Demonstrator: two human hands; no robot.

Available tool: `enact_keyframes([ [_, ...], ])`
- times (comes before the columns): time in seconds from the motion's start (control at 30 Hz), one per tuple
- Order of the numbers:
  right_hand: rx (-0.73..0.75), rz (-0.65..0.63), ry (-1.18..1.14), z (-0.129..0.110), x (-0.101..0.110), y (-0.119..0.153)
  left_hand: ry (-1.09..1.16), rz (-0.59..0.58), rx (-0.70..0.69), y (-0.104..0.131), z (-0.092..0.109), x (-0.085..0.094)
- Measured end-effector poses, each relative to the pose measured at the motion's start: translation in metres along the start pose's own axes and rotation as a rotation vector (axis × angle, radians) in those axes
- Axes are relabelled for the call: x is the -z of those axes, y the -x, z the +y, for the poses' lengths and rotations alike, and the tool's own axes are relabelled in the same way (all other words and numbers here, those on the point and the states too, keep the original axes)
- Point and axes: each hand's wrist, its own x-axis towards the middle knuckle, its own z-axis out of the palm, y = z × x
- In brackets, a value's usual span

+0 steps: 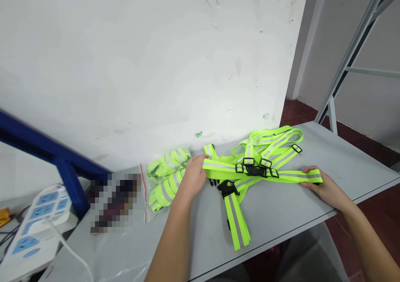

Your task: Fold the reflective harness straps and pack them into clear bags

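Observation:
A neon yellow strap (290, 175) with a grey stripe stretches between my two hands above the grey table. My left hand (195, 174) is closed on its left end, and my right hand (320, 186) pinches its right end. A black buckle (256, 170) and black sliders sit along the middle of this strap. Behind it lies a loose heap of similar straps (275, 142). Another folded strap (236, 223) with a black buckle (227, 188) hangs or lies towards the table's front edge. Beside my left hand is a clear bag (165, 186) with more neon straps inside.
The grey table (281, 211) stands against a white wall. At the left are a white power strip (40, 215) with blue sockets, a white cable (70, 250), a blue metal frame (67, 173) and a pixelated item. A metal ladder-like frame (346, 65) stands at the right.

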Motion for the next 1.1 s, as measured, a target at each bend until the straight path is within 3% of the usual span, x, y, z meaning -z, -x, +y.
enact_keyframes([
  [0.17, -0.018, 0.074, 0.041, -0.003, -0.006, 0.0, -0.07, 0.144, 0.095, 0.003, -0.001, 0.0],
  [0.37, -0.039, 0.097, -0.007, -0.011, -0.013, -0.001, -0.215, 0.212, 0.28, 0.007, 0.003, 0.002],
  [0.5, -0.049, 0.127, -0.008, -0.013, -0.014, 0.001, -0.206, 0.252, 0.316, 0.008, 0.001, 0.007],
  [0.63, -0.05, 0.084, -0.016, -0.012, -0.008, 0.002, -0.193, 0.274, 0.303, 0.007, -0.009, 0.01],
  [0.8, -0.029, -0.019, -0.107, -0.009, 0.0, 0.002, -0.196, 0.36, 0.385, 0.01, -0.025, 0.017],
  [1.0, -0.063, 0.186, -0.125, -0.007, -0.001, 0.003, -0.197, 0.37, 0.419, 0.011, -0.028, 0.023],
  [1.1, -0.104, 0.22, -0.094, -0.013, 0.0, 0.003, -0.032, 0.374, 0.403, 0.009, -0.023, 0.023],
])
